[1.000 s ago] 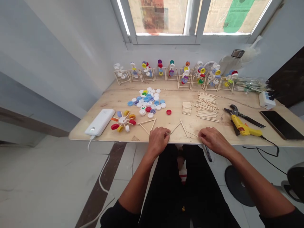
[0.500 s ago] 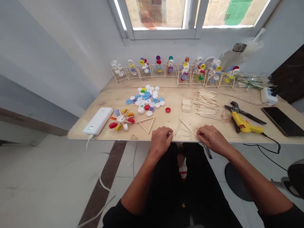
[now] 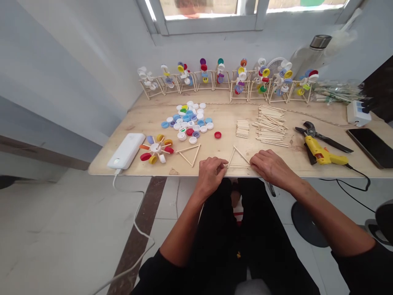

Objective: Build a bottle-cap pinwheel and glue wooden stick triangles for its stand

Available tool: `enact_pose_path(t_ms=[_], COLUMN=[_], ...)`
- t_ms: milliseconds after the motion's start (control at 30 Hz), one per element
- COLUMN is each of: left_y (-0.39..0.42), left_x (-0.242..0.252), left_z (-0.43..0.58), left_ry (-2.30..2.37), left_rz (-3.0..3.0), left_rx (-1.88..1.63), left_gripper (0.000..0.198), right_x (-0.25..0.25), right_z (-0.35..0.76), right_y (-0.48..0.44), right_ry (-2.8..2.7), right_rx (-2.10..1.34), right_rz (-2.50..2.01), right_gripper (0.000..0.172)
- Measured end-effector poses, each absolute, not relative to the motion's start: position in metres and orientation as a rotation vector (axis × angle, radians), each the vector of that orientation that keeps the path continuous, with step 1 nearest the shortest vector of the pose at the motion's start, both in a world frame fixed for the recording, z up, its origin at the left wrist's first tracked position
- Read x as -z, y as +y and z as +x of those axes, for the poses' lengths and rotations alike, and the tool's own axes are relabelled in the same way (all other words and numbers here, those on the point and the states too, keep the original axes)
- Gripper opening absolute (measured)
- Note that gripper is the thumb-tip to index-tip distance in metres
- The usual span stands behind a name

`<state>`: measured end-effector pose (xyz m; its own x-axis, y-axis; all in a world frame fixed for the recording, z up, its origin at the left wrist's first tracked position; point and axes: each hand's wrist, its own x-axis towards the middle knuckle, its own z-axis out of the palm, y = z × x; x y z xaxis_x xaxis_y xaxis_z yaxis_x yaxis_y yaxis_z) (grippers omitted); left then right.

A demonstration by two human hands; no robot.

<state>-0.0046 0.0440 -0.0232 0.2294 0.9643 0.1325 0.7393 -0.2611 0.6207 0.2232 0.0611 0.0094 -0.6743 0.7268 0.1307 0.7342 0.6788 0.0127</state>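
Note:
At the table's front edge, a wooden stick (image 3: 239, 165) lies across the base of two joined sticks (image 3: 242, 155), and together they outline a triangle. My left hand (image 3: 211, 173) is closed in a pinch at the left end of this base stick. Closed fingers of my right hand (image 3: 267, 164) are at its other end, by the right corner, and cover that corner. Left of my hands lies another stick triangle (image 3: 190, 155). Beside it is a wheel (image 3: 156, 148) of sticks around a white hub, tipped with coloured bottle caps.
Bottle caps (image 3: 187, 119) lie heaped behind the triangles. Short sticks (image 3: 242, 128) and longer sticks (image 3: 270, 126) form piles. At right are a yellow glue gun (image 3: 325, 152), pliers (image 3: 325, 137) and a phone (image 3: 373, 146). A white power bank (image 3: 127, 150) sits left. Stick-framed cap wheels (image 3: 204, 80) line the back.
The loose stick has moved from a slant to lie along the open base of the joined pair. My left fingertips now reach its left end. The view has tilted down a little.

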Motion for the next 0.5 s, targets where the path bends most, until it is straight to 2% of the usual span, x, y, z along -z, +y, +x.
enact_pose_path(t_ms=[500], left_y=[0.0461], left_x=[0.0246], left_z=[-0.0033], left_ry=[1.560], left_rz=[2.075], left_rx=[-0.690], left_gripper=[0.014], right_x=[-0.0043], right_z=[0.2170], right_y=[0.0710], right_ry=[-2.845], right_rx=[0.227], right_rz=[-1.124], right_gripper=[0.021])
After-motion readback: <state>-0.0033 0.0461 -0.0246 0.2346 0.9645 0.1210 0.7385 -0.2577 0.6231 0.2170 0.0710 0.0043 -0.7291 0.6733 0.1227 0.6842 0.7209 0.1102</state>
